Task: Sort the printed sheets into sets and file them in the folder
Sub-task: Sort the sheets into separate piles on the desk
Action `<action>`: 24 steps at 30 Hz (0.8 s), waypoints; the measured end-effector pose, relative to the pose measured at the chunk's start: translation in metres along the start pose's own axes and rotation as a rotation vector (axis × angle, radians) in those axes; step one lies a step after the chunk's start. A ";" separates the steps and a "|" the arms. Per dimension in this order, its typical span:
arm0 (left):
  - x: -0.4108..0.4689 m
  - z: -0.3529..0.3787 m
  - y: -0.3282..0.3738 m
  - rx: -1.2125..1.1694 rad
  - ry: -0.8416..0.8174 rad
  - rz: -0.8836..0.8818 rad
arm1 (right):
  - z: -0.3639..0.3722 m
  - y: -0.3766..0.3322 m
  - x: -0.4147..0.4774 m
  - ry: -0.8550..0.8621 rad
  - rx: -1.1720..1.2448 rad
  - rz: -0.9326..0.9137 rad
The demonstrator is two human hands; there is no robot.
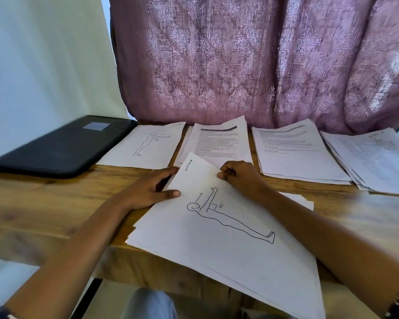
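Observation:
A loose stack of printed sheets [228,249] lies askew at the table's near edge, partly overhanging it. Its top sheet shows a line drawing of a standing figure with an arm raised at 90 degrees and the label "Section 3". My left hand [152,189] holds the top sheet's left edge, thumb on top and fingers under it. My right hand [237,174] pinches its upper edge. Behind lie sorted piles: a figure-drawing pile [145,146], two text piles [219,141] [295,153] and a far-right pile [376,157]. A black folder [60,146] lies shut at the far left.
The wooden table [44,203] stands against a purple patterned curtain [251,61] and a white wall at left. The near table edge runs under the loose stack. A knee in light cloth shows below the edge.

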State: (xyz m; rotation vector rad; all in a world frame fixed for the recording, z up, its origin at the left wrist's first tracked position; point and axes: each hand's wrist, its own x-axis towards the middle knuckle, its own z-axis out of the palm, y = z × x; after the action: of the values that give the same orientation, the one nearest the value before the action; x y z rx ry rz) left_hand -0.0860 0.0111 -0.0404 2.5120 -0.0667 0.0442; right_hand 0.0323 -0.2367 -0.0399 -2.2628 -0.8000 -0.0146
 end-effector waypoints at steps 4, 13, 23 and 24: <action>0.000 0.000 -0.004 -0.089 -0.011 0.013 | -0.010 0.004 0.000 0.127 -0.017 -0.039; 0.010 -0.033 0.008 -1.077 0.521 -0.248 | -0.036 -0.021 0.065 0.432 0.306 0.191; 0.056 -0.128 -0.055 -0.219 0.379 -0.576 | 0.024 -0.067 0.181 0.332 0.224 0.426; 0.063 -0.134 -0.067 -0.100 0.374 -0.578 | 0.033 -0.067 0.190 0.304 0.188 0.438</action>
State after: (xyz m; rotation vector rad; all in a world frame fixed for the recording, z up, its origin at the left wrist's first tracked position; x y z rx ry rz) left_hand -0.0214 0.1414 0.0312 2.2897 0.7817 0.2622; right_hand 0.1414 -0.0767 0.0230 -2.1413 -0.1332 -0.0739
